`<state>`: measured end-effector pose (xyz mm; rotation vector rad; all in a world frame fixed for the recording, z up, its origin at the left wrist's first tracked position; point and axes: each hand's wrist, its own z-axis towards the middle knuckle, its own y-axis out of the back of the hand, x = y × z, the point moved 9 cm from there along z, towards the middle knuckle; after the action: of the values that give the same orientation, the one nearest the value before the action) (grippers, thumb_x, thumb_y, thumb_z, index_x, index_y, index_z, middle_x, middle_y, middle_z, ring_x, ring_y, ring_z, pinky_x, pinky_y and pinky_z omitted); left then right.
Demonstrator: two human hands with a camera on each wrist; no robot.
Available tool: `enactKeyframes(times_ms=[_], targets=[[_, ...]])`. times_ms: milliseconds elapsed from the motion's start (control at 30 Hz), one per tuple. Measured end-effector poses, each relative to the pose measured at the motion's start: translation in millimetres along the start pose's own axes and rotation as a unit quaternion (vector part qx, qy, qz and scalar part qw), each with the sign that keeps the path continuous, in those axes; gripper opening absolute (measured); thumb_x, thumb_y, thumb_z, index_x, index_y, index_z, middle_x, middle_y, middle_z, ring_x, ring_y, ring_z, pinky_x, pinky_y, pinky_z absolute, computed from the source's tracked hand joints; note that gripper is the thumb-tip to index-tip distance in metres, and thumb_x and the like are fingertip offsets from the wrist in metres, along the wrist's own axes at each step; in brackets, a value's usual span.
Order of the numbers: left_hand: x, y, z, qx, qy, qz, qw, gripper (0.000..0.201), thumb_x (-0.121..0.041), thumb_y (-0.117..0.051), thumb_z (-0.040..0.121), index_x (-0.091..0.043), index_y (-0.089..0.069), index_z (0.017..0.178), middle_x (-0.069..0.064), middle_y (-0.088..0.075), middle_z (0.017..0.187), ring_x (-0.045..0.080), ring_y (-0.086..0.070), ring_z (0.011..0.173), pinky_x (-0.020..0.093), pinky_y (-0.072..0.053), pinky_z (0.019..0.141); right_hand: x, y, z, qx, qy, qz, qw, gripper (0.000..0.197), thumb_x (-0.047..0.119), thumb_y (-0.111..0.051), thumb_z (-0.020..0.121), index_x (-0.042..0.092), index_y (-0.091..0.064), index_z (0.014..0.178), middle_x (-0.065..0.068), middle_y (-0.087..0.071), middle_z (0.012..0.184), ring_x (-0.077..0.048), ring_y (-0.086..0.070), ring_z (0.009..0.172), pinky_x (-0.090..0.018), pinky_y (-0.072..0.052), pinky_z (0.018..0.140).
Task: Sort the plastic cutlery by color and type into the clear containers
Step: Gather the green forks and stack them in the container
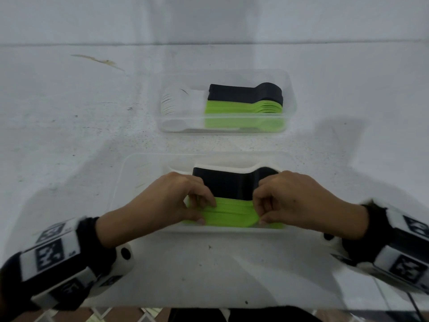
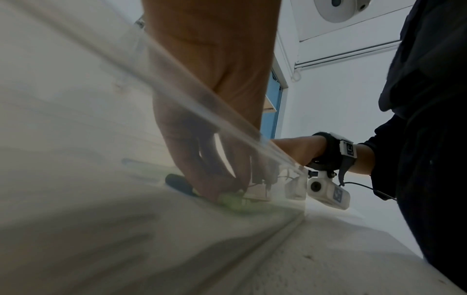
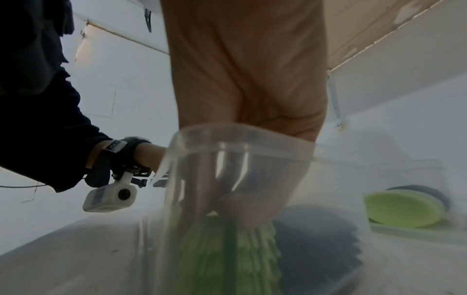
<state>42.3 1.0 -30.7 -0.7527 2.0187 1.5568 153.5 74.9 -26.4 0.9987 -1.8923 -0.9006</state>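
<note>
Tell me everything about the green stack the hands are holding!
The green stack is a bunch of bright green plastic cutlery pressed together, lying flat in the near clear container, beside a black stack. The left hand and right hand pinch it at each end. Its type is hidden.

White table (image 1: 69,140) under two clear containers (image 1: 293,105).

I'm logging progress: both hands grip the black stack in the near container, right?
Not quite. Both the left hand and right hand grip the green stack in the near container; the black stack lies untouched behind it. The head view shows it.
</note>
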Motion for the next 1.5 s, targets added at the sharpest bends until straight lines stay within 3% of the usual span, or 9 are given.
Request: enactKeyframes(times_ms=[200, 500, 767, 900, 1000, 1133, 1267, 1367, 1500], targets=[[2.6, 2.5, -3.5, -0.02, 0.007, 0.021, 1.0, 0.025, -0.036, -0.069, 0.064, -0.035, -0.069, 0.089, -0.017, -0.063, 0.084, 0.002, -0.058, 0.074, 0.032, -0.053, 0.063, 1.6, -1.6, 1.1, -0.003, 0.001, -0.006, 1.0, 0.022, 0.032, -0.066, 0.078, 0.034, -0.047, 0.068, 0.015, -0.051, 0.073, 0.005, -0.043, 0.065, -0.012, -0.026, 0.053], [7.5, -3.8, -5.1, -0.031, 0.004, -0.018, 0.999, 0.024, -0.021, -0.079, 0.069, -0.026, -0.071, 0.091, -0.015, -0.056, 0.08, 0.004, -0.055, 0.076, 0.004, -0.038, 0.06, 2.4, -2.8, 0.7, -0.024, 0.018, -0.001, 1.0, 0.017, 0.031, -0.068, 0.078, 0.034, -0.052, 0.073, 0.016, -0.048, 0.069, 0.005, -0.041, 0.065, -0.016, -0.03, 0.056], [3.2, 36.1, -40.0, -0.251, -0.009, 0.008, 0.968, 0.018, -0.015, -0.067, 0.083, -0.025, -0.067, 0.098, -0.007, -0.056, 0.103, 0.005, -0.051, 0.1, 0.007, -0.035, 0.085, 0.3, 14.4, -18.0, -0.158, 0.026, 0.077, 0.984, 0.01, 0.012, -0.073, 0.074, 0.02, -0.069, 0.078, 0.016, -0.054, 0.071, 0.0, -0.053, 0.065, -0.013, -0.04, 0.062], [17.5, 45.3, -60.5, -0.282, -0.018, 0.026, 0.959, 0.02, -0.012, -0.067, 0.082, -0.026, -0.066, 0.097, -0.004, -0.057, 0.104, 0.014, -0.051, 0.104, 0.003, -0.028, 0.089, 5.9, 9.0, -27.1, -0.18, 0.008, 0.1, 0.979, 0.012, 0.005, -0.073, 0.075, 0.017, -0.072, 0.074, 0.023, -0.059, 0.068, 0.01, -0.058, 0.066, -0.005, -0.04, 0.062], [25.2, 48.0, -71.3, -0.3, -0.029, 0.009, 0.953, 0.017, -0.016, -0.065, 0.083, -0.027, -0.066, 0.097, -0.003, -0.058, 0.104, 0.013, -0.051, 0.104, 0.007, -0.029, 0.09, 2.8, 10.9, -26.2, -0.184, -0.022, 0.104, 0.977, 0.014, 0.0, -0.072, 0.074, 0.014, -0.072, 0.075, 0.012, -0.063, 0.07, 0.014, -0.057, 0.065, -0.006, -0.041, 0.062], [27.7, 40.3, -70.8, -0.282, -0.02, -0.03, 0.959, 0.009, -0.025, -0.067, 0.085, -0.026, -0.07, 0.093, -0.008, -0.062, 0.098, 0.008, -0.053, 0.097, 0.012, -0.035, 0.082, 7.2, 10.6, -24.8, -0.196, -0.055, 0.075, 0.976, 0.022, -0.004, -0.065, 0.075, 0.009, -0.072, 0.091, 0.007, -0.059, 0.076, -0.003, -0.053, 0.065, -0.007, -0.036, 0.063], [26.9, 33.1, -52.3, -0.242, 0.004, -0.034, 0.97, 0.018, -0.021, -0.064, 0.087, -0.018, -0.069, 0.105, 0.003, -0.063, 0.106, 0.017, -0.057, 0.097, 0.02, -0.041, 0.08, 7.7, 10.3, -25.4, -0.205, -0.088, 0.06, 0.973, 0.022, -0.001, -0.064, 0.078, 0.009, -0.073, 0.094, -0.002, -0.066, 0.085, -0.007, -0.053, 0.072, -0.016, -0.041, 0.071], [22.9, 30.8, -39.9, -0.216, 0.001, -0.007, 0.976, 0.024, -0.015, -0.067, 0.084, -0.013, -0.067, 0.109, 0.005, -0.061, 0.106, 0.016, -0.055, 0.09, 0.013, -0.041, 0.074, 5.3, 8.4, -24.9, -0.196, -0.115, 0.051, 0.973, 0.017, 0.009, -0.069, 0.078, 0.014, -0.074, 0.094, 0.006, -0.062, 0.078, -0.011, -0.053, 0.079, -0.028, -0.045, 0.079], [21.9, 28.4, -31.7, -0.185, 0.015, 0.016, 0.982, 0.018, -0.01, -0.074, 0.077, -0.007, -0.071, 0.095, 0.0, -0.062, 0.089, 0.004, -0.055, 0.066, 0.002, -0.041, 0.062, 5.8, 7.8, -24.6, -0.193, -0.114, 0.051, 0.973, 0.016, 0.013, -0.069, 0.078, 0.017, -0.073, 0.094, 0.015, -0.051, 0.07, -0.01, -0.051, 0.075, -0.026, -0.042, 0.073]])
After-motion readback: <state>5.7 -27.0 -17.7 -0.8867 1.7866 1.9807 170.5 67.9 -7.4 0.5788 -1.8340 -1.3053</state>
